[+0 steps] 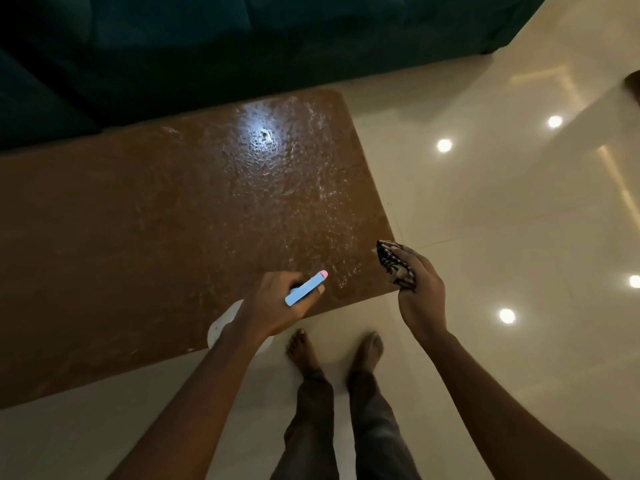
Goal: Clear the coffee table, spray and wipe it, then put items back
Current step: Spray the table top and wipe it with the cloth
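Standing at the near long edge of the brown counter (pixel 138 220), looking straight down. Left grip (pixel 273 303) clamped round a spray bottle (pixel 306 288), fingers curled about its pale blue head, pink nozzle tip pointing up and to the right over the counter top, white body mostly hidden under the wrist at the counter's near edge. Right grip (pixel 420 289) closed on a dark patterned cloth (pixel 394 266), bunched between thumb and fingers at the counter's near right corner; whether touching the surface or just above it, cannot tell. Wet droplets and streaks across the right half of the counter top, with a bright glare spot toward the far edge. Beyond the far edge, just beside it, a dark teal sofa (pixel 138 46). To the right and below, glossy cream floor (pixel 485 202) with round reflected lights. Between the two forearms, bare feet (pixel 304 351) on the floor and grey trousers (pixel 311 427).
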Motion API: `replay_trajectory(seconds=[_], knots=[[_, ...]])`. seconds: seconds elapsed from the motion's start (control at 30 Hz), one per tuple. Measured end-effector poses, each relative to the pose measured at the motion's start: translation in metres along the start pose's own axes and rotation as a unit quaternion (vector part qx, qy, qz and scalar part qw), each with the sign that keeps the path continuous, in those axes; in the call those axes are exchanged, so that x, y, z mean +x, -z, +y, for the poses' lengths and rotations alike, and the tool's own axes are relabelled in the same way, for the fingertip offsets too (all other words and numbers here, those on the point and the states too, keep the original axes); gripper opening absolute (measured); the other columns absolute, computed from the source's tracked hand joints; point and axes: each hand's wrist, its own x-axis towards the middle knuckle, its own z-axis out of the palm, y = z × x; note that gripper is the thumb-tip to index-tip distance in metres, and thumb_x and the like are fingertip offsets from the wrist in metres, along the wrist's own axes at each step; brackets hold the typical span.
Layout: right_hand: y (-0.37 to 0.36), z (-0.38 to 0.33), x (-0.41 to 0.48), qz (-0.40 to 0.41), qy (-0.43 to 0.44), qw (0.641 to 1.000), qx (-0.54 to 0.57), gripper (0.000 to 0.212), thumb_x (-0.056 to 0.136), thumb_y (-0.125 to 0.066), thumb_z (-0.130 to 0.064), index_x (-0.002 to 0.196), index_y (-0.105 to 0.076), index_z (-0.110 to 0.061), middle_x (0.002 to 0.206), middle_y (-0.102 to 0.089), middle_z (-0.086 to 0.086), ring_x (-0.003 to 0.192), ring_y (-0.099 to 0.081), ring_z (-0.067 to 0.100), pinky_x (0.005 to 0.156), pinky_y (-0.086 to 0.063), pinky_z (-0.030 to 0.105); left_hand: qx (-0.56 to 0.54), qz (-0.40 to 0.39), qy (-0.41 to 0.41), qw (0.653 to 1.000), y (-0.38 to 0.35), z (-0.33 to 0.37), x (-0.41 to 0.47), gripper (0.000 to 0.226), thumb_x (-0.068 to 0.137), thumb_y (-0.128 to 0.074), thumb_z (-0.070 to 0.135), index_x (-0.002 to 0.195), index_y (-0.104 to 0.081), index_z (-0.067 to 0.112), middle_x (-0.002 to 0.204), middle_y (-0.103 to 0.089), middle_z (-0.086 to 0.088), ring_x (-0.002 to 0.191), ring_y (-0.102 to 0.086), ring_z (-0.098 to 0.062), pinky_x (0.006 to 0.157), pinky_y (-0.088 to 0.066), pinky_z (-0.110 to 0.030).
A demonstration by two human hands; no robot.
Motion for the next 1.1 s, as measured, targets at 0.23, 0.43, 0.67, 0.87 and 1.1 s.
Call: replay_trajectory(seconds=[0.23, 0.43, 0.67, 0.87, 1.1], knots=[[-0.021, 0.033, 0.031, -0.01, -0.012, 0.999, 0.051, 0.078, 0.069, -0.054, 0.026, 0.135, -0.059, -0.014, 0.139, -0.055, 0.004, 0.128, -0.047, 0.015, 0.108, -0.043, 0.029, 0.014, 0.01, 0.03, 0.999, -0.036, -0.016, 0.029, 0.025, 0.086, -0.068, 0.042, 0.077, -0.064, 0.02, 0.061, -0.057, 0.008, 0.052, -0.054, -0.011, 0.048, -0.037, -0.012], [-0.027, 0.046, 0.054, 0.009, -0.017, 0.999, 0.049, 0.075, 0.073, -0.052, 0.022, 0.138, -0.055, -0.015, 0.144, -0.052, 0.005, 0.133, -0.044, 0.018, 0.112, -0.038, 0.035, 0.022, 0.032, 0.062, 0.997, -0.048, -0.028, 0.036, 0.023, 0.086, -0.069, 0.042, 0.076, -0.065, 0.022, 0.059, -0.058, 0.009, 0.049, -0.053, -0.011, 0.046, -0.035, -0.013], [-0.093, 0.054, 0.087, -0.078, 0.011, 0.994, -0.08, 0.072, 0.086, -0.055, -0.017, 0.153, -0.032, -0.03, 0.164, -0.022, -0.001, 0.152, -0.012, 0.023, 0.123, -0.011, 0.05, -0.051, 0.099, 0.077, 0.991, -0.039, -0.033, 0.034, 0.027, 0.091, -0.066, 0.03, 0.071, -0.064, 0.013, 0.055, -0.056, -0.003, 0.049, -0.051, -0.019, 0.042, -0.037, -0.021], [-0.126, 0.067, 0.03, -0.218, 0.239, 0.909, -0.262, 0.084, 0.088, -0.05, -0.047, 0.158, -0.005, -0.037, 0.166, 0.007, -0.005, 0.152, 0.015, 0.021, 0.121, 0.012, 0.042, -0.053, 0.099, 0.082, 0.99, -0.034, -0.043, 0.033, 0.027, 0.091, -0.065, 0.032, 0.073, -0.065, 0.012, 0.057, -0.057, -0.005, 0.049, -0.052, -0.021, 0.044, -0.039, -0.026], [-0.074, 0.132, 0.036, -0.193, 0.245, 0.883, -0.35, 0.086, 0.089, -0.046, -0.063, 0.156, 0.003, -0.042, 0.167, 0.0, -0.003, 0.153, 0.005, 0.026, 0.122, -0.003, 0.049, -0.057, 0.097, 0.095, 0.989, -0.028, -0.042, 0.036, 0.031, 0.089, -0.064, 0.043, 0.078, -0.067, 0.014, 0.058, -0.059, -0.004, 0.05, -0.055, -0.023, 0.048, -0.049, -0.043]])
